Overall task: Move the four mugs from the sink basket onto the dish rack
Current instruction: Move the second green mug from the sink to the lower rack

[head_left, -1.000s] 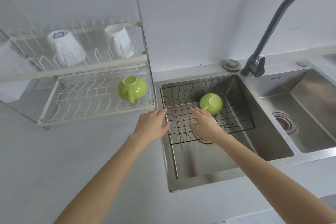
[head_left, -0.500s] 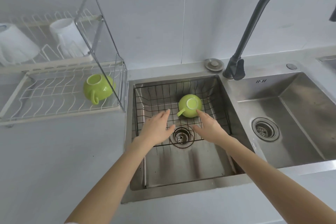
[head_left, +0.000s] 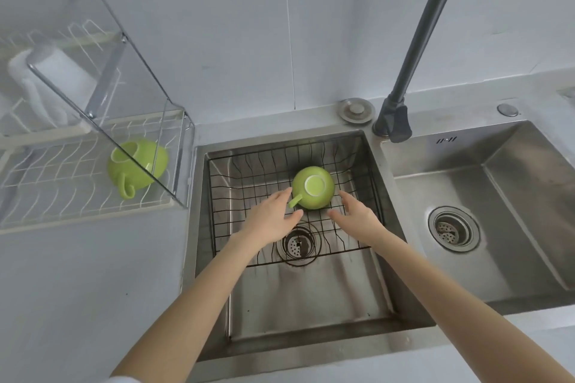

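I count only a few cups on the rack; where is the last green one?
The green mug sits upside down in the wire basket in the left sink, between both open hands.

Left hand [head_left: 270, 217], right hand [head_left: 357, 216] spread wide, arms outstretched.

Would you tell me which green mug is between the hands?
The green mug in the sink basket, upside down between both hands; the other green mug sits on the dish rack.

Since 0.5 s ago, the left hand [head_left: 270, 217] and right hand [head_left: 357, 215] closed in around the green mug [head_left: 313, 187].
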